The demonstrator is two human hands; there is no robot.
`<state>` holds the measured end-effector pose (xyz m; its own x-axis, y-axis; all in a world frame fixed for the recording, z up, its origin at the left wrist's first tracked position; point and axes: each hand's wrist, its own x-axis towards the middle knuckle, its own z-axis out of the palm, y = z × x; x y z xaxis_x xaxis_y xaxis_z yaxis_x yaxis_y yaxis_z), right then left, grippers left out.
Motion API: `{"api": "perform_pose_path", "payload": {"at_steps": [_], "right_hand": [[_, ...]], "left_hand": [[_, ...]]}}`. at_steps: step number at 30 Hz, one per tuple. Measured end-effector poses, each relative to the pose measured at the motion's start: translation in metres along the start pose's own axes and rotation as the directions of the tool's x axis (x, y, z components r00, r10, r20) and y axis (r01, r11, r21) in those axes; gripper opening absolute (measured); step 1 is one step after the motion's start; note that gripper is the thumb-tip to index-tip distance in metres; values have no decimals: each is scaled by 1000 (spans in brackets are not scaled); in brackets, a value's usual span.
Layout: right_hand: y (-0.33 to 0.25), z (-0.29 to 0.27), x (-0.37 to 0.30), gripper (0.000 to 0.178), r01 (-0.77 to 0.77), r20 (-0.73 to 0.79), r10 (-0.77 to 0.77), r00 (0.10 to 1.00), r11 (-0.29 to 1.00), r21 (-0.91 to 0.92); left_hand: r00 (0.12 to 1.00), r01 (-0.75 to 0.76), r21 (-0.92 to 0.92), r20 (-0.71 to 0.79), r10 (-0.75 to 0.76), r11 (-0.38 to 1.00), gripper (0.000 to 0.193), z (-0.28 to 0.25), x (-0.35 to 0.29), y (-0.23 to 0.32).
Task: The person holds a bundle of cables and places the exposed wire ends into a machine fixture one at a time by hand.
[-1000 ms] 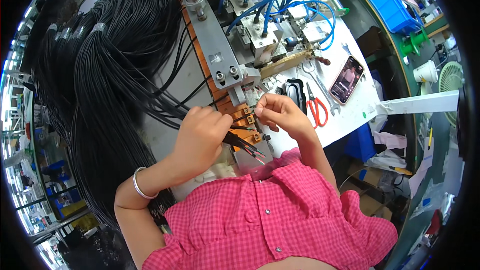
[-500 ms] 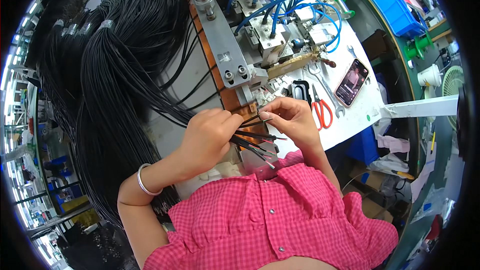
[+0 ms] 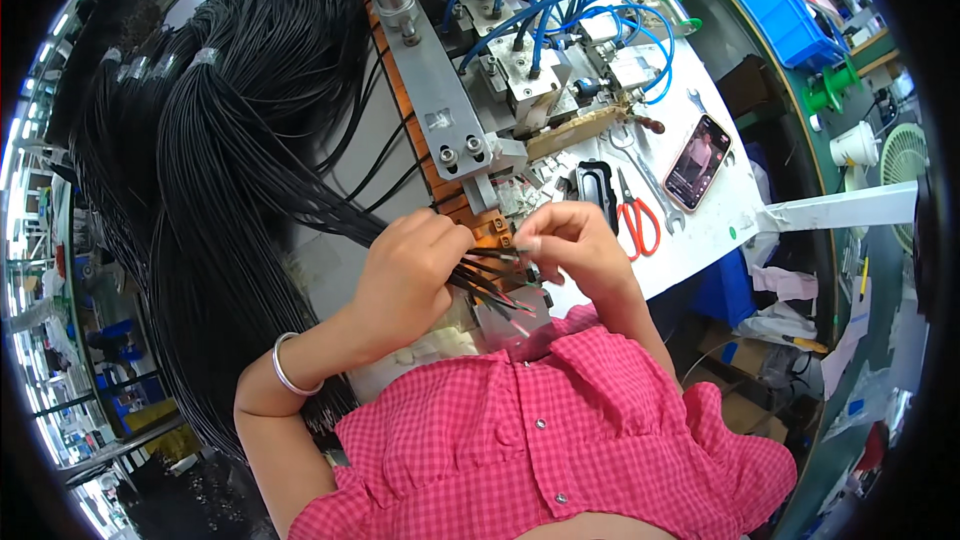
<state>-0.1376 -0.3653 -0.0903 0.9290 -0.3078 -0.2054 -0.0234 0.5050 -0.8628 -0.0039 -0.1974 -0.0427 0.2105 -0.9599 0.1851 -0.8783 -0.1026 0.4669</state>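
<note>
My left hand (image 3: 412,265) is closed around a bundle of thin black cables (image 3: 345,218). Their stripped ends (image 3: 500,295), showing small coloured wires, poke out to the right of its fingers. My right hand (image 3: 578,248) is bent into a pinch beside these ends, its thumb and forefinger together at the upper strands. What sits between those fingertips is too small and blurred to make out. Just behind the hands is an orange-brown block (image 3: 490,230) under the metal arm of a machine (image 3: 455,140). The thick mass of black cables (image 3: 215,170) lies to my left.
Blue air tubes (image 3: 560,0) loop over the machine. Right of it lie red-handled scissors (image 3: 637,225), a black tray (image 3: 597,188), a wrench (image 3: 655,185) and a phone (image 3: 698,162) with a lit screen. A blue bin (image 3: 770,5) stands at the far right.
My right hand has shifted slightly, and the strand it pinched out toward the right now lies lower, nearer the bundle. The left hand keeps its grip. The whole view has moved a little.
</note>
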Motion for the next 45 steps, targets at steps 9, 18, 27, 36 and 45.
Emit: {"api": "perform_pose_path", "payload": {"at_steps": [9, 18, 27, 36, 45], "right_hand": [[7, -7, 5, 8, 13, -44, -29, 999, 948, -318], [17, -9, 13, 13, -90, -49, 80, 996, 958, -271], [13, -24, 19, 15, -187, 93, 211, 973, 958, -216], [33, -19, 9, 8, -33, -145, -39, 989, 885, -464], [9, -4, 8, 7, 125, -3, -131, 991, 952, -280]], "left_hand": [[998, 26, 43, 53, -28, 999, 29, 0, -1, 4], [996, -21, 76, -88, 28, 997, 27, 4, -1, -3], [998, -1, 174, 58, -10, 985, 27, 6, -2, -3], [995, 72, 55, 64, -76, 996, 34, -5, 1, 1], [999, 26, -1, 32, -26, 1000, 24, -2, 0, 0]]}}
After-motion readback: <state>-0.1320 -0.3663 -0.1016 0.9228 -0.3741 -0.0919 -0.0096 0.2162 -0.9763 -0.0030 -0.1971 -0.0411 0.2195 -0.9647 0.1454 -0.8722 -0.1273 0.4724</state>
